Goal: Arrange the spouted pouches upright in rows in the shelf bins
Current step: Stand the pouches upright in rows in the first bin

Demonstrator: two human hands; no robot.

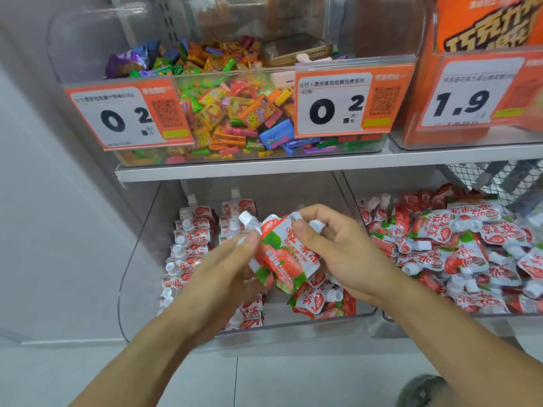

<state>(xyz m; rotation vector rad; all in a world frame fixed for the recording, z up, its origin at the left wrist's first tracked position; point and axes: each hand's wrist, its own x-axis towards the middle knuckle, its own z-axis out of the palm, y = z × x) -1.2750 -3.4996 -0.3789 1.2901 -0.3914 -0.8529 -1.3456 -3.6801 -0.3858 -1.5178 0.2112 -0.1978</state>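
A small stack of red-and-white strawberry spouted pouches [286, 255] is held between both hands above the left clear shelf bin [132, 259]. My left hand [223, 277] pinches its left edge near a white cap. My right hand [343, 248] grips its top right, fingers over the spouts. Inside that bin, two rows of upright pouches [191, 248] run front to back at the left, and a few loose pouches [320, 298] lie at the front right. The right bin [382, 314] holds a jumbled heap of pouches [458, 248].
The shelf above carries a clear bin of mixed wrapped candies [235, 113] with orange price tags [340, 102] and a phone [296, 48] lying on top. An orange box [482, 24] stands at the upper right. A wire basket [499, 177] sits behind the right bin.
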